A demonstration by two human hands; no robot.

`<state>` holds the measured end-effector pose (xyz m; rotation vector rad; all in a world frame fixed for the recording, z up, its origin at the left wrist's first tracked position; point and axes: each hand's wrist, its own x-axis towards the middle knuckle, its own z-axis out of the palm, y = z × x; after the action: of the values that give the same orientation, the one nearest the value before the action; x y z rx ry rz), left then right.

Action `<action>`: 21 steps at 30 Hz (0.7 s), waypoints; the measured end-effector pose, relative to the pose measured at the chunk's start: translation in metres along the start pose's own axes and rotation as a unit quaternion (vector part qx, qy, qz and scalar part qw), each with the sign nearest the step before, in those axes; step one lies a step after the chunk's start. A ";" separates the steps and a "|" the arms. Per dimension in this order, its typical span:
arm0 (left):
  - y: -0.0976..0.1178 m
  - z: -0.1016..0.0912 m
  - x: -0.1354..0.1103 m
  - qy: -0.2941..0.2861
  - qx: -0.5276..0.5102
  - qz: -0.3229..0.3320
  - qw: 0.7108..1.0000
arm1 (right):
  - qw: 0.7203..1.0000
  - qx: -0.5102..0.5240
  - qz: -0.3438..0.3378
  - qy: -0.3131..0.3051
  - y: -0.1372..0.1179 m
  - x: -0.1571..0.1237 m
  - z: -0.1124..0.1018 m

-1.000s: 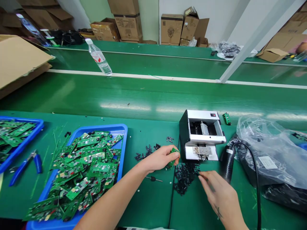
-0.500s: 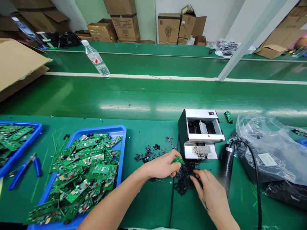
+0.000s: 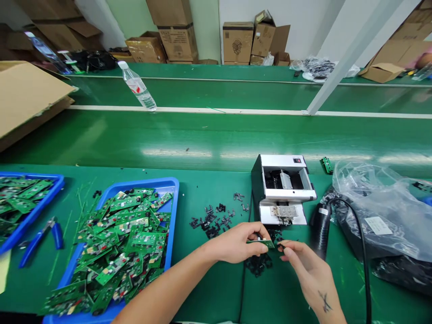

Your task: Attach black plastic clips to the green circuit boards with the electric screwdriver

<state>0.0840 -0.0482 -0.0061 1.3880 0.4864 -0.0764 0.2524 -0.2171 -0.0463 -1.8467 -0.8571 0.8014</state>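
My left hand [image 3: 238, 244] pinches a small green circuit board [image 3: 262, 243] and holds it flat above a pile of small black parts [image 3: 259, 261]. Close to the board's right end, my right hand [image 3: 303, 265] has thumb and forefinger pressed together on a tiny black piece that is too small to name. Both hands hover just in front of a small white and black machine [image 3: 282, 189].
A blue tray [image 3: 167, 184] heaped with green boards lies at left, a second blue tray [image 3: 40, 202] further left, blue pliers [image 3: 40, 238] between them. More black parts [image 3: 212, 220], a black cable [image 3: 361, 252], plastic bags [image 3: 381, 211], a water bottle [image 3: 137, 85] and a cardboard box [image 3: 23, 96] surround the spot.
My left hand has drawn the board down and to the right, turning it flat. My right hand left the black pile and rose with its fingertips pinched beside the board.
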 end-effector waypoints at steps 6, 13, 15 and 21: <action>0.002 0.009 0.001 0.005 -0.060 0.049 0.997 | 0.983 0.163 0.058 0.057 -0.002 -0.001 0.026; -0.004 0.013 0.004 0.015 -0.118 0.065 0.991 | 0.952 0.285 0.092 0.069 -0.010 -0.003 0.042; -0.004 0.012 0.003 0.014 -0.112 0.069 0.991 | 0.945 0.310 0.099 0.046 -0.015 -0.002 0.040; -0.001 0.012 0.002 0.022 -0.067 0.047 0.996 | 0.933 0.338 0.117 -0.026 -0.018 0.002 0.029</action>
<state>0.0889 -0.0598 -0.0070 1.2814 0.4532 0.0623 0.2256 -0.1961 -0.0407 -1.3189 -0.3179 1.1294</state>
